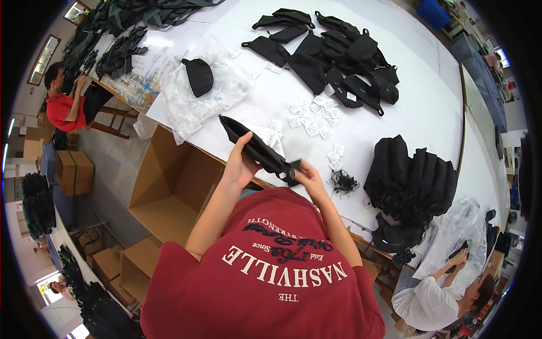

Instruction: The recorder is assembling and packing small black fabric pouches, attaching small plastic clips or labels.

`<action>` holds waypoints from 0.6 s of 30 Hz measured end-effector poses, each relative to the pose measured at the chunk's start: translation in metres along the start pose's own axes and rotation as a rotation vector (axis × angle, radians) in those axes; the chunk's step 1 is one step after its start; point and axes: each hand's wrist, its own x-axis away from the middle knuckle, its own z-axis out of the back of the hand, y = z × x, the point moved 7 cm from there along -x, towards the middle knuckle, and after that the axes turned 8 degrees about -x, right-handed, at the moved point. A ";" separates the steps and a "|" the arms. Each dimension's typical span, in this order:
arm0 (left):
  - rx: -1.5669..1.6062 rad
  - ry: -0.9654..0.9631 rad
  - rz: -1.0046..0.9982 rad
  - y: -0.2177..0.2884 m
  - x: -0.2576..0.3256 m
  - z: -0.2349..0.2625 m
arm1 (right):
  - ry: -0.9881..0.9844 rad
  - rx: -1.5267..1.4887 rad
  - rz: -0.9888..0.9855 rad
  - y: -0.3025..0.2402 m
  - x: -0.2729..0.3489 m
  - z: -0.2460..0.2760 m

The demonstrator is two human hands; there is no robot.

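A black fabric pouch (257, 146) is held slantwise in front of my chest, its long mouth gaping a little. My left hand (241, 163) is closed round its near side, with the thumb lying at the rim. At the pouch's right end my right hand (309, 178) pinches the black fabric near a small loop; part of those fingers is hidden. White paper slips (273, 137) lie on the table just beyond the pouch. Past my left hand, another black pouch (199, 77) rests on crumpled clear plastic bags (179, 110).
A heap of black pouches (344, 53) covers the far table (420, 96). Small white tags (313, 117) and a bunch of black cords (343, 182) lie nearer. Stacked black pouches (412, 178) stand right. An open carton (175, 183) is at left. Co-workers sit at both sides.
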 end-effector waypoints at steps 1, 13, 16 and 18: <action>0.002 0.002 -0.004 0.001 -0.002 0.004 | 0.052 -0.178 0.051 -0.017 -0.002 -0.005; -0.132 0.183 -0.225 0.012 -0.021 0.027 | 0.389 -0.305 0.300 -0.095 0.030 0.082; -0.148 0.187 -0.160 -0.005 -0.021 0.011 | 0.377 -0.777 0.303 -0.080 0.018 0.067; -0.176 0.177 -0.143 -0.010 -0.016 -0.006 | 0.438 -0.438 0.315 -0.079 0.011 0.052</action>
